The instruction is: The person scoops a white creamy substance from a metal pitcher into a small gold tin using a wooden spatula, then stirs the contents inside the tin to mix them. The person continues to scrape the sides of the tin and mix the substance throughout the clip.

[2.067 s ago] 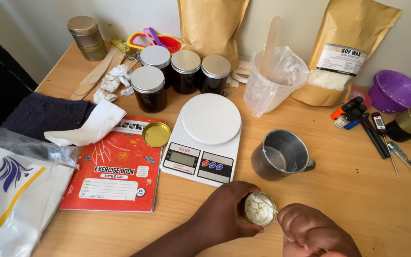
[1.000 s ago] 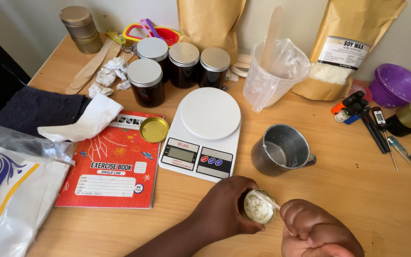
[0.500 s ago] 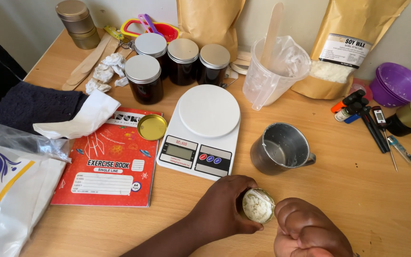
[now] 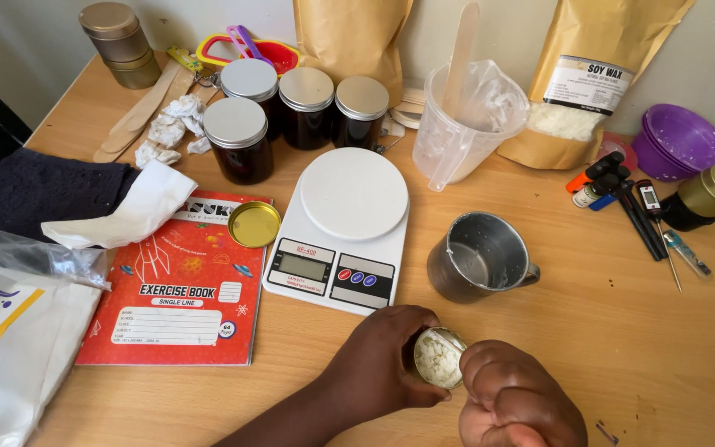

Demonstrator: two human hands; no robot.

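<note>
— 2 hands are working at the near edge of the tabletop (image 4: 672, 348). What is each one doing?

— The left hand (image 4: 378, 360) is cupping a small round tin (image 4: 439, 358) filled with pale waxy flakes, its grip pressing around the tin's side. The right hand (image 4: 513, 401) is sitting just beside the tin, touching its rim, with its grip curled tight into a fist; whether it is pinching anything inside, I cannot tell.

— And where is the tin lying in relation to the rest?

— It is hovering at the tabletop's front, just below a white kitchen scale (image 4: 343, 228) and a metal mug (image 4: 480, 257), which are standing side by side.

— What is surrounding them?

— 4 dark glass jars (image 4: 237, 141) with silver lids are standing behind the scale. A clear plastic jug (image 4: 467, 116) holding a wooden stirrer is leaning near a brown paper pouch (image 4: 589, 79) of white flakes. A red exercise book (image 4: 177, 285) is lying to the left, with a gold lid (image 4: 254, 224) resting on its corner. Purple bowls (image 4: 687, 141) are stacking at the far right.
</note>
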